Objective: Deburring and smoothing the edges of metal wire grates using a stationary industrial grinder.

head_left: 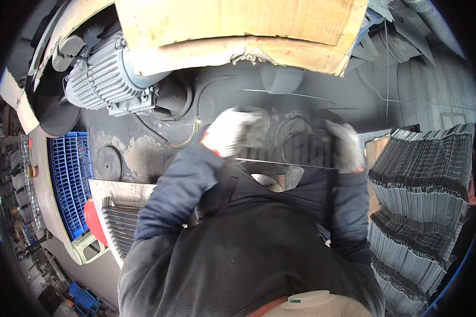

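Observation:
My left hand (231, 132), in a white glove with a dark palm, is closed on the left end of a dark slatted metal grate (308, 150). The other end is in my right hand (347, 143), gloved the same way. One long edge of this grate shows as a thin bright line on the side nearest my body. It is held above my lap, in front of a dark machine surface. Motion blurs both hands and the slats, and the fingertips are partly hidden. Beyond my hands, another thin bright rod or edge (288, 94) crosses the dark surface.
Tall stacks of similar dark grates (420, 169) stand at my right. More slatted pieces (120, 227) lie at my left, near a blue plastic crate (70, 182) and a red round thing (94, 222). Ahead are a grey finned motor (108, 74) and a cardboard sheet (243, 26) overhanging the machine.

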Demonstrator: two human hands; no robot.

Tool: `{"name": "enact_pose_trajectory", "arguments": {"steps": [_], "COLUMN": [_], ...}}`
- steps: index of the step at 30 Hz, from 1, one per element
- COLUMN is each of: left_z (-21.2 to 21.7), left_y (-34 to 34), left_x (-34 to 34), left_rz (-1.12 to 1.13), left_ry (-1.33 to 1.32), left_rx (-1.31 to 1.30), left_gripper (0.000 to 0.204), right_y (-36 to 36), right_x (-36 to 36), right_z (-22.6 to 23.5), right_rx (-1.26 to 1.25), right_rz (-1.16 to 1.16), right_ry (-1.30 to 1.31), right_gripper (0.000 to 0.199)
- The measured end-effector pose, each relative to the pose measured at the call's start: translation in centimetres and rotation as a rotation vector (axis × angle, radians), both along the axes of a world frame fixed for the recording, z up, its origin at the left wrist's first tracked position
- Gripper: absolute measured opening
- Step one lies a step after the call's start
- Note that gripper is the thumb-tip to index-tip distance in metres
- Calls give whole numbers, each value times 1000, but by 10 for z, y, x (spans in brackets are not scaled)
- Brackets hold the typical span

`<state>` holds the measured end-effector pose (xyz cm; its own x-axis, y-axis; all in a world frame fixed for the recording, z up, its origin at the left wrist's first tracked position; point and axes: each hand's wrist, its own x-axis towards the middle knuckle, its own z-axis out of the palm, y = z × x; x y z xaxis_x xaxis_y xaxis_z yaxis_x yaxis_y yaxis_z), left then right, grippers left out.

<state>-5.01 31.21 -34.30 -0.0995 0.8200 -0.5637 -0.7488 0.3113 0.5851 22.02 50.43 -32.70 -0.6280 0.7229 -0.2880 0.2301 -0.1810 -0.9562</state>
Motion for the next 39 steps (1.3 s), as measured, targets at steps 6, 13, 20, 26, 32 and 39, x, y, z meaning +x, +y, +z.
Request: {"name": "enact_pose_trajectory", "arguments": {"steps": [6,13,20,26,32,39], "left_z": [-4,-13,-7,11,33,55], "left_y": [16,-70,27,-46,-155,-132], "left_x": [20,-49,31,-3,-21,31], "left_rz": [40,145,-1,285,414,281], "left_ry": [-28,56,-45,117,346,657], "left_rx": [13,-128,104,-188,-177,-133], "left_gripper": [18,20,31,26,27,26], "right_y": [-2,-48,17,-25,-96,-91], "right_x": [0,-79,26,-54,-98,-62], "right_z": [35,-35,2,-14,-24,-7], "right_rx": [-48,-187,-181,-206,-92,-94], "right_rz": [-112,42,-185,90,369,38], "right_ry": [-47,130,102,-20,40,149], "right_gripper": [33,30,44,30,43,26]}}
